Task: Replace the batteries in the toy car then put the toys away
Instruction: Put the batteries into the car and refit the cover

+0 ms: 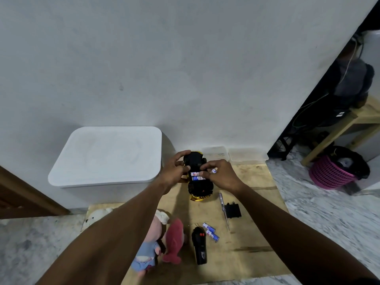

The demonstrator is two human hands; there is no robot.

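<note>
A gold toy car (pixel 199 189) lies upside down on the wooden board (pixel 255 239), its black underside up and its battery bay open with two batteries (pixel 196 176) in it. My left hand (pixel 176 171) grips the car's left side. My right hand (pixel 221 173) pinches a third battery (pixel 214 170) just over the bay, fingertips touching the seated ones. Two loose batteries (pixel 211 232) lie nearer me, beside a black remote control (pixel 199 246). The black battery cover (pixel 232 210) and a screwdriver (pixel 224 210) lie right of the car.
A white lidded storage bin (pixel 107 155) stands left of the car against the wall. Plush toys (pixel 162 239) lie on the board's near left. Two clear small containers (pixel 232 154) sit by the wall. A pink basket (pixel 331 173) and a wooden bench (pixel 353 122) are at right.
</note>
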